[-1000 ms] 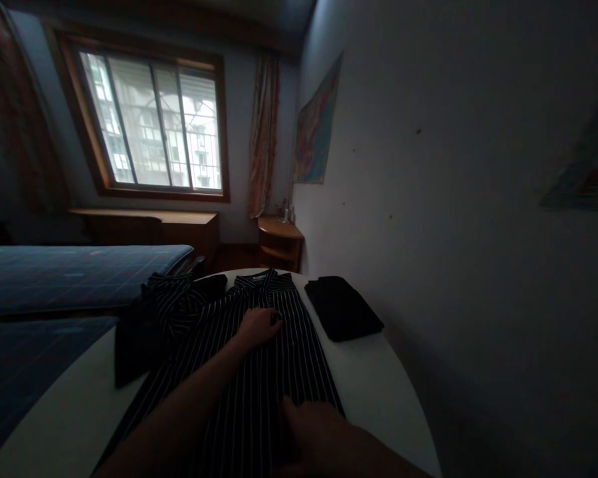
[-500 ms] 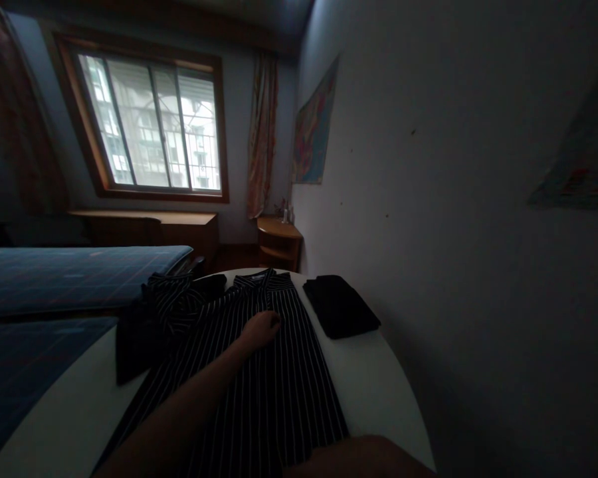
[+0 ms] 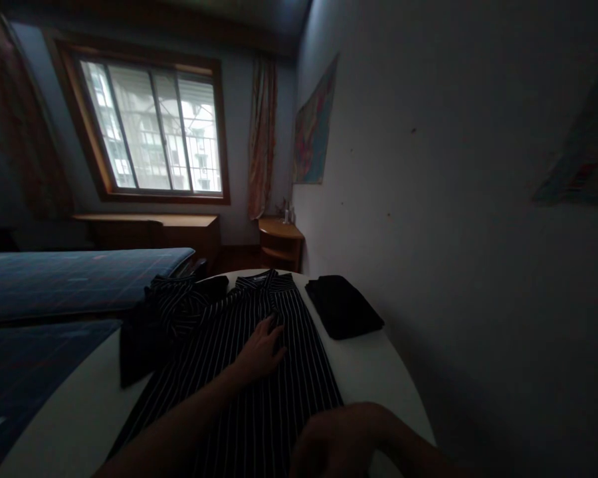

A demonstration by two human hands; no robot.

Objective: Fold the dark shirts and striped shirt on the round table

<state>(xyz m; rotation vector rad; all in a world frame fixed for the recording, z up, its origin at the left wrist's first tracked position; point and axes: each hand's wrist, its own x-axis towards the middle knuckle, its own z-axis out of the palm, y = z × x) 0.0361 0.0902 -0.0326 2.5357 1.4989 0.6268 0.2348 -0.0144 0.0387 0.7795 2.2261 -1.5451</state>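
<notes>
A black shirt with thin white stripes point(image 3: 299, 372) lies spread on a round white table point(image 3: 398, 385), its collar at the far edge. My left hand point(image 3: 262, 348) rests on the upper front of the shirt, fingers apart and holding nothing. Near the bottom of the view, my right hand point(image 3: 336, 435) bends down over the lower right part of the shirt. It is dark and blurred, and its fingertips are hidden, so whether it grips the fabric does not show.
A folded black garment point(image 3: 343, 305) lies on the table's right side, close to the wall. Rumpled dark clothing point(image 3: 152, 332) sits at the left, against the shirt. Beyond the table are a bed with a blue checked cover point(image 3: 80, 282) and a wooden corner shelf point(image 3: 280, 229).
My left hand has uncurled, its fingers spreading, and has slid slightly nearer on the shirt. My right hand dropped low, then came back up a little at the lower right. The clothes lie much as before.
</notes>
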